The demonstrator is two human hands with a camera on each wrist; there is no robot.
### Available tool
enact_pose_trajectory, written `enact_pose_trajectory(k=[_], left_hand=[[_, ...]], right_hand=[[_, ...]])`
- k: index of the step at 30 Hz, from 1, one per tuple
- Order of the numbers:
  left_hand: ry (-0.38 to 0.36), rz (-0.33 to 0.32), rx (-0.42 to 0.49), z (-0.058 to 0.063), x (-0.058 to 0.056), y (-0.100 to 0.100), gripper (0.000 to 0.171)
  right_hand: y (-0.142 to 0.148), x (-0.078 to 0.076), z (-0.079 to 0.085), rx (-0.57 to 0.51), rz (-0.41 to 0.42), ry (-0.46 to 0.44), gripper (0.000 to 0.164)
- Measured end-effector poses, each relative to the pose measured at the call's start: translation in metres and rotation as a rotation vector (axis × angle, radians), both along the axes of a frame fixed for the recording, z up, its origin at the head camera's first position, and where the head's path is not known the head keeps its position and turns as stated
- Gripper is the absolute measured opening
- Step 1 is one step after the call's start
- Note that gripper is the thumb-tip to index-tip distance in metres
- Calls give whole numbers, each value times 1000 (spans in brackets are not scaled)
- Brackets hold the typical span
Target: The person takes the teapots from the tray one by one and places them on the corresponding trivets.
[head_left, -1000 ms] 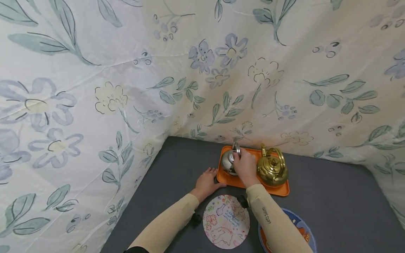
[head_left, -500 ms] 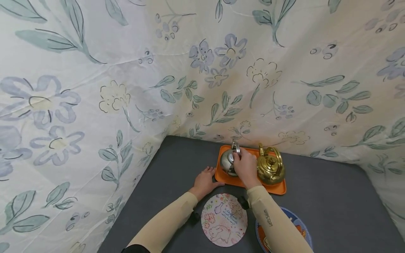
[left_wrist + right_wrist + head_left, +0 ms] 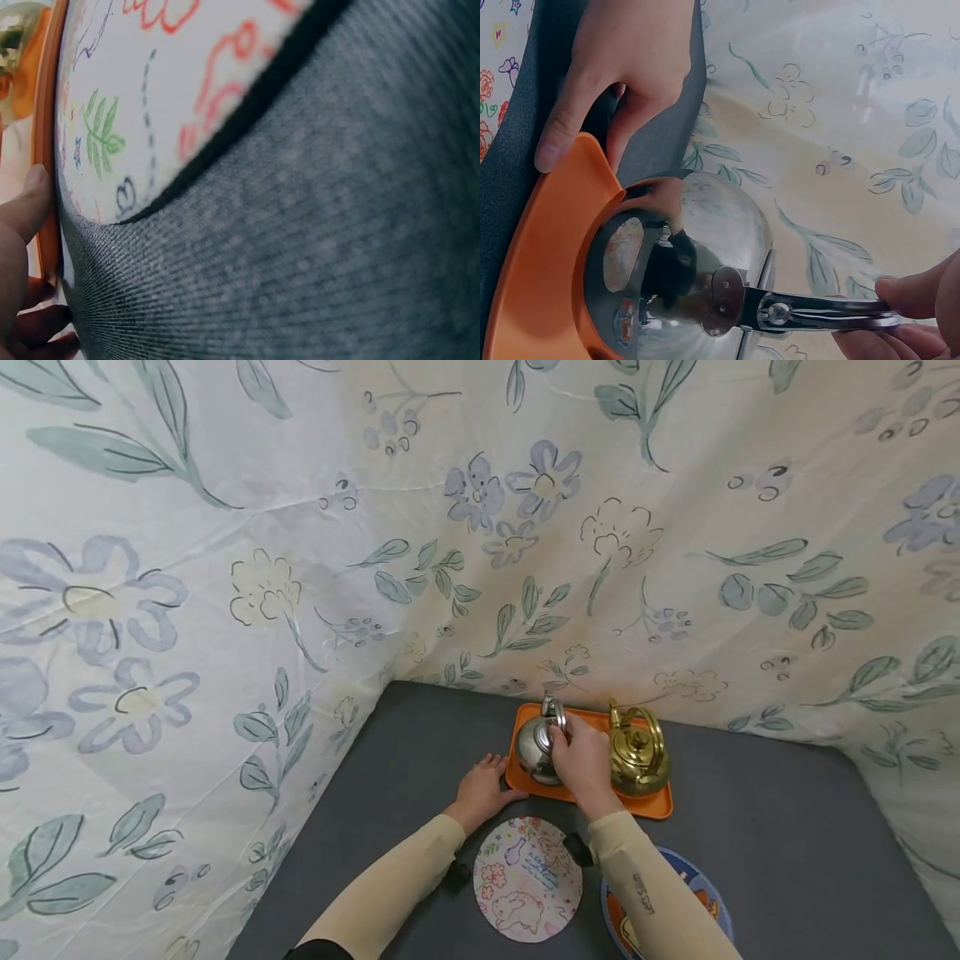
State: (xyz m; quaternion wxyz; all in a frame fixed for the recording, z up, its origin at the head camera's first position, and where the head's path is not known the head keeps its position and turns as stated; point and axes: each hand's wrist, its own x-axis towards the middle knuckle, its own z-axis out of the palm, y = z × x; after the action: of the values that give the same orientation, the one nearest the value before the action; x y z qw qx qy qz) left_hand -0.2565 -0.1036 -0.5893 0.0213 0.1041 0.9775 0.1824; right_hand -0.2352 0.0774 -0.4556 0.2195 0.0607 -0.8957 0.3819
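My right hand (image 3: pixel 583 758) grips the looped handle (image 3: pixel 825 309) of a shiny silver kettle (image 3: pixel 534 752) over the left part of an orange tray (image 3: pixel 551 789). Whether the kettle's base touches the tray is hidden. My left hand (image 3: pixel 480 792) holds the tray's near left corner, thumb on the front rim and fingers along the left side. In the right wrist view, the left hand (image 3: pixel 634 60) spans that corner beside the kettle. A gold kettle (image 3: pixel 637 762) with an arched handle stands on the tray's right part, next to my right hand.
A round white mat (image 3: pixel 527 881) with pink drawings lies in front of the tray. A blue-rimmed round mat or plate (image 3: pixel 712 906) is partly hidden under my right forearm. Flowered cloth (image 3: pixel 525 610) hangs directly behind the dark grey table (image 3: pixel 780 827).
The silver kettle has shifted slightly towards me and looks a little larger, with my right hand still on its handle. My left hand keeps its place at the tray corner. The view drifts slightly.
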Motion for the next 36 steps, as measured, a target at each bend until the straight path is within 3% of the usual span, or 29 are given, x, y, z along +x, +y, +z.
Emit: enact_pose_trajectory(k=[14,36], left_hand=[[23,11,-37,-1,-2,3,86],[19,10,3,-3,-1,0,79]], right_hand=[[4,20,9,-30,25,46,28],[10,54,5,-51,49,73,30]])
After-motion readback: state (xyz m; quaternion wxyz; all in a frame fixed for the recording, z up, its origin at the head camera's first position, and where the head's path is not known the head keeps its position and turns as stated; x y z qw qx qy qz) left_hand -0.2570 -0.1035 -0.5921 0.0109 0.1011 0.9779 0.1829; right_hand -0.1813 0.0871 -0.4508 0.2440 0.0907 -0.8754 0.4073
